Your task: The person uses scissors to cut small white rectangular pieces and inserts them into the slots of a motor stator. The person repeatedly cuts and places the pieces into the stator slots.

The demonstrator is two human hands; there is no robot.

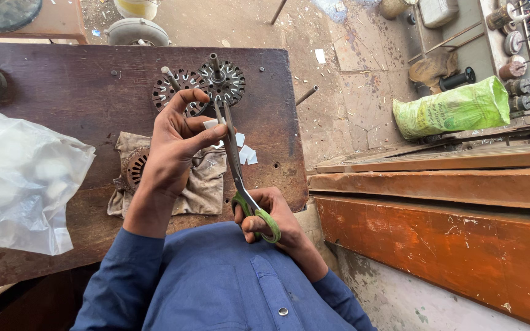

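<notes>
Dusty workshop, dark wooden bench (62, 92). From the head view, the left hand (173, 150) pinches a small white paper piece (211, 123), thin and light, best held by its edge. The right hand (271, 217) grips green-handled scissors (240, 178), stiff steel blades barely parted. Toothed metal rotors (222, 83) stand behind a rag (207, 181).

A single head-worn camera looks steeply down, close above the person's chest and hands; the dark brown wooden table (81, 92) fills the frame's left, the dusty floor (351, 92) the upper right.
</notes>
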